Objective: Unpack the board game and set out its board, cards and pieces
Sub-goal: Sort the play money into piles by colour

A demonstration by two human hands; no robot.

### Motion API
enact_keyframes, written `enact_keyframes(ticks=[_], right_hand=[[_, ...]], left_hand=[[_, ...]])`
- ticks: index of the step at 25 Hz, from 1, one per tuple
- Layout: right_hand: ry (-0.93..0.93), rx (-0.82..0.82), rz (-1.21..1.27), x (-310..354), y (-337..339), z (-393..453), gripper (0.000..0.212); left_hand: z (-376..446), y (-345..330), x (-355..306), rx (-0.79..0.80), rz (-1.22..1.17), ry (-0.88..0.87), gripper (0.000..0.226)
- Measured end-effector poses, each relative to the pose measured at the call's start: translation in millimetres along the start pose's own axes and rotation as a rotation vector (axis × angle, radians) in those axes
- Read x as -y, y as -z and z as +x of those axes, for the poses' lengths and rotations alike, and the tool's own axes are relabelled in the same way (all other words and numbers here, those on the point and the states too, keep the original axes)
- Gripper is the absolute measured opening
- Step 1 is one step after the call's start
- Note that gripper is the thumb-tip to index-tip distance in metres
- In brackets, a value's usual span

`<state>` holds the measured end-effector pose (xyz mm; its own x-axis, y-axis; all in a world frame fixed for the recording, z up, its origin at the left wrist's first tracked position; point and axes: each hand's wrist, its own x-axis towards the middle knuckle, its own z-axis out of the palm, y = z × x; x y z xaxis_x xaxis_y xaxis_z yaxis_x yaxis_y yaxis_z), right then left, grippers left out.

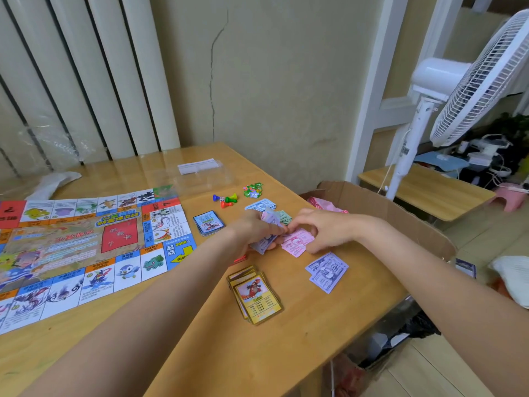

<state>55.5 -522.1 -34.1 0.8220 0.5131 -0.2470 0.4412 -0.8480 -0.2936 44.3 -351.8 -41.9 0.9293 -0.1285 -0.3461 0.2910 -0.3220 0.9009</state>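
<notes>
The paper game board [86, 245] lies unfolded on the left of the wooden table [300, 339]. My left hand [253, 227] grips a wad of purple play money [266, 240]. My right hand [317, 227] pinches the top of a pink banknote pile [297, 245] lying on the table. Purple banknotes [326, 272] lie to the right, blue banknotes [261, 205] and green banknotes [284, 216] just beyond my hands. A gold card stack [257, 298] sits nearest me and a blue card stack [208, 222] beside the board. Coloured pawns with a die [226, 199] and star tokens [252, 190] lie farther back.
A clear plastic tray [204, 174] holding white paper sits at the table's back. An open cardboard box [400, 224] stands against the table's right edge. A white standing fan [446, 90] and a low bench [423, 193] are on the right. Crumpled plastic wrap [51, 144] lies at back left.
</notes>
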Motion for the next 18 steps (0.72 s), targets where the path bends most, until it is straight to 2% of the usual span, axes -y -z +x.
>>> enact_keyframes(ticks=[3,5,8,10,13,16,18], right_hand=[[0.019,-0.023,0.023,0,3,2,0.043],[-0.001,-0.012,0.016,1,3,2,0.046],[-0.016,-0.007,0.012,3,3,-1,0.044],[-0.031,-0.002,-0.008,3,3,-2,0.04],[-0.053,-0.045,0.02,4,10,-1,0.039],[0.022,-0.279,0.437,17,23,6,0.034],[0.097,-0.33,0.669,30,28,14,0.029]], left_hand=[[3,1,1,0.056,0.106,0.009,0.032],[3,4,-1,0.086,0.087,0.024,0.035],[-1,5,-2,0.114,0.05,0.03,0.02],[-1,6,2,0.063,0.012,-0.042,0.007],[1,14,4,0.026,-0.283,-0.15,0.009],[-4,22,-4,0.071,-0.5,-0.095,0.013],[-8,25,-8,0.139,-0.497,-0.04,0.023]])
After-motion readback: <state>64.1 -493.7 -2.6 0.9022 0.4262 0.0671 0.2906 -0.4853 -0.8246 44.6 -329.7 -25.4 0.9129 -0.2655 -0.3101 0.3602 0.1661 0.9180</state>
